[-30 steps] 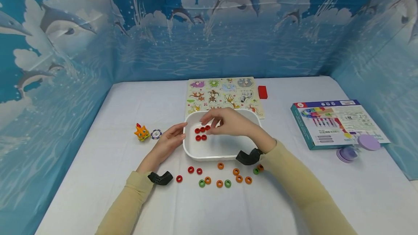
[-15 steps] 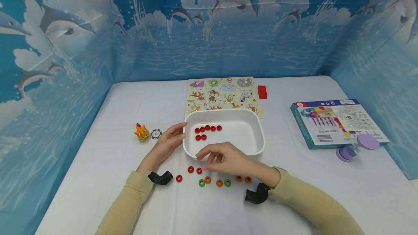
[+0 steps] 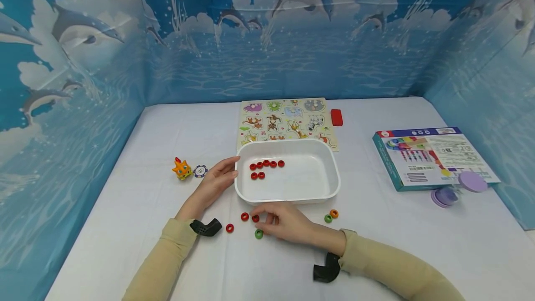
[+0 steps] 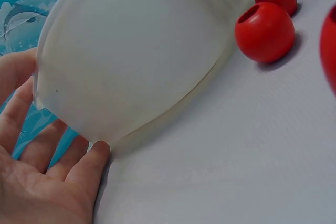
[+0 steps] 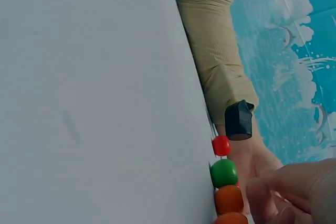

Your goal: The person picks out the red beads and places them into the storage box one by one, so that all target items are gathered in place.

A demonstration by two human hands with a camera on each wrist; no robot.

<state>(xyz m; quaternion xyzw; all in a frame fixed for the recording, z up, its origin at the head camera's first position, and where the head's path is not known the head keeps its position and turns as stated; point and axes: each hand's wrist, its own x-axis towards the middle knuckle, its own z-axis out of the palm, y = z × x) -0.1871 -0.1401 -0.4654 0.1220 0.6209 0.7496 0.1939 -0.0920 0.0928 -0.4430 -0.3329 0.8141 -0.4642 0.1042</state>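
Observation:
A white tray [image 3: 288,199] sits mid-table with several red beads [image 3: 266,164] in its left part. My left hand [image 3: 217,178] lies flat against the tray's left outer wall, and the left wrist view shows its straight fingers [image 4: 42,182] on the tray [image 4: 131,51]. My right hand [image 3: 258,216] is on the table in front of the tray, its curled fingertips pinching a red bead [image 3: 255,219]. Around it lie loose beads: red [image 3: 244,216], red [image 3: 229,228], green [image 3: 258,233]. The right wrist view shows curled fingers [image 5: 283,192] beside an orange bead [image 5: 229,199].
A green bead [image 3: 328,219] and an orange bead [image 3: 333,213] lie right of the hand. An animal puzzle board [image 3: 286,120] and a red block [image 3: 336,117] lie behind the tray. A printed box [image 3: 432,157] and purple lids [image 3: 457,189] sit right. An orange toy [image 3: 181,169] and a chip [image 3: 200,171] sit left.
My right hand left the tray, where one more red bead now lies, and came down to the loose beads in front. The left hand has not moved.

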